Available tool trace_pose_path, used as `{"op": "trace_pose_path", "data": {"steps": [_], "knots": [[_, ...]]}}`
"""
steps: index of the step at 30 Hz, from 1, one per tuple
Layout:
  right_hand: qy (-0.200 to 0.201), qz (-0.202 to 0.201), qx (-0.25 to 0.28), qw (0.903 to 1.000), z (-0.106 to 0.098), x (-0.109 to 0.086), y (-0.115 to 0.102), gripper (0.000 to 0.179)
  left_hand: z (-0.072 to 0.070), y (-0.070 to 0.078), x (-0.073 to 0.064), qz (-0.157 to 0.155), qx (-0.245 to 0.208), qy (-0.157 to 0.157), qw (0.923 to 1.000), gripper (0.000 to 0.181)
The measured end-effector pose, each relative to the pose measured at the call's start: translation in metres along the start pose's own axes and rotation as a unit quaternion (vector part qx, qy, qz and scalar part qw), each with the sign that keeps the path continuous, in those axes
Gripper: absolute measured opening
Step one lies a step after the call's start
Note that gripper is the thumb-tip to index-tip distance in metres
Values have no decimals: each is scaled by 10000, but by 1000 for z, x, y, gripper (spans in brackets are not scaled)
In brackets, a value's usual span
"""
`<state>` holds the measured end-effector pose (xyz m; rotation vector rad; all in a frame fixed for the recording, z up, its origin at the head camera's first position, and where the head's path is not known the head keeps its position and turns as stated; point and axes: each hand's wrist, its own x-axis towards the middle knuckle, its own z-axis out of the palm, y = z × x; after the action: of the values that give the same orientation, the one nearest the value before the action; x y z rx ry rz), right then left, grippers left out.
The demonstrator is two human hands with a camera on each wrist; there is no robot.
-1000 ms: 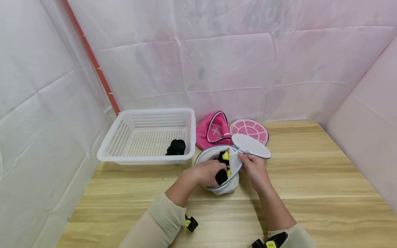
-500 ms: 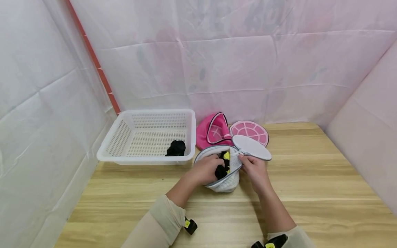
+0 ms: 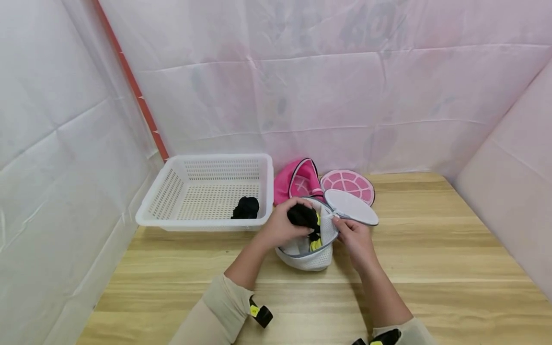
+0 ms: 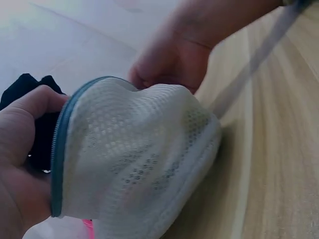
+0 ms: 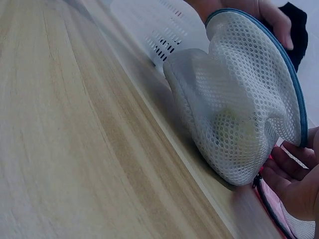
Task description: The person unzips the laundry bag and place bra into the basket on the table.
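Note:
A white mesh laundry bag [image 3: 307,262] with a grey-blue zip edge stands on the table, its round lid [image 3: 351,207] folded back to the right. My left hand [image 3: 280,226] grips a black cloth bundle [image 3: 301,215] at the bag's mouth, thumb and fingers around it. Lower inside the bag a yellow and black piece [image 3: 316,245] shows. With thumb and fingers, my right hand [image 3: 357,241] pinches the zip rim near the lid's hinge. The right wrist view shows the mesh side [image 5: 239,94] sagging, with a faint yellow patch behind it.
A white perforated basket [image 3: 198,222] stands at the back left, a black cloth bundle [image 3: 246,207] in its front right corner. Behind the mesh bag lies an unzipped pink bag [image 3: 283,186], its round pink lid [image 3: 348,184] spread to the right. White sheeting [image 3: 302,86] walls the table.
My left hand has risen from inside the mesh bag to its mouth, bringing the black bundle up. The right hand keeps its hold on the rim.

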<state>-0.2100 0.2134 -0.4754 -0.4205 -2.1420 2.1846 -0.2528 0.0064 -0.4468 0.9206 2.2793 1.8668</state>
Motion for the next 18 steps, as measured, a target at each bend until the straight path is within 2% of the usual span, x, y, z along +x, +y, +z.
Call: {"op": "trace_pose_path", "data": {"steps": [2, 6, 11, 13, 15, 18], "knots": [[6, -7, -45, 10000, 0, 0, 0, 41, -5, 4, -1, -5, -265, 78, 9996, 48], [-10, 4, -130, 9999, -1, 0, 1, 39, -22, 14, -3, 141, -414, 294, 9986, 48], [16, 5, -144, 9999, -1, 1, 2, 31, -54, 23, -3, 305, 102, 613, 9976, 53], [37, 6, -123, 9999, -1, 2, 2, 30, -68, 25, -2, 53, 449, 756, 9961, 54], [56, 11, -117, 9999, -1, 2, 2, 30, -83, 25, -3, -319, 930, 905, 9910, 53], [47, 17, -101, 9999, -1, 2, 2, 31, -105, 22, -6, -921, 1657, 1133, 9753, 53]]}}
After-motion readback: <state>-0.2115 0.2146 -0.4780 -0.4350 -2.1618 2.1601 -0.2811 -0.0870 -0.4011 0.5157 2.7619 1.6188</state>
